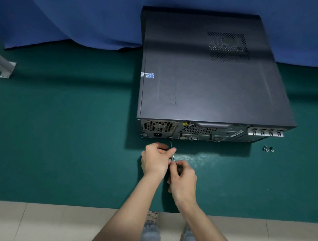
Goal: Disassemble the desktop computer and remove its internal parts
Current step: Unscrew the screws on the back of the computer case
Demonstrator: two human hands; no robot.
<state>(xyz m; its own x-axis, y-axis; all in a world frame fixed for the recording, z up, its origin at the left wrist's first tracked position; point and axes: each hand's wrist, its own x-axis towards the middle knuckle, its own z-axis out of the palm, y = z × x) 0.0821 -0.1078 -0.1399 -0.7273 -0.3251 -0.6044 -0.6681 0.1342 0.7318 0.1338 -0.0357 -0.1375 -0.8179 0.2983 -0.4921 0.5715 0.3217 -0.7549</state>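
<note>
A black desktop computer case (pixel 207 72) lies flat on the green table (pixel 55 139), its rear panel facing me with the power socket at the left. A thin screwdriver (pixel 172 150) points at the lower rear edge of the case, near the power supply. My right hand (pixel 182 179) grips the screwdriver's handle, which is hidden inside the fingers. My left hand (pixel 155 159) pinches the shaft just ahead of the right hand. The side cover is closed on the case.
A few loose screws (pixel 268 149) lie on the table right of the rear panel. A blue curtain (pixel 77 11) hangs behind the case. A grey metal bracket (pixel 2 64) sits at the far left. The table's front edge runs above the tiled floor.
</note>
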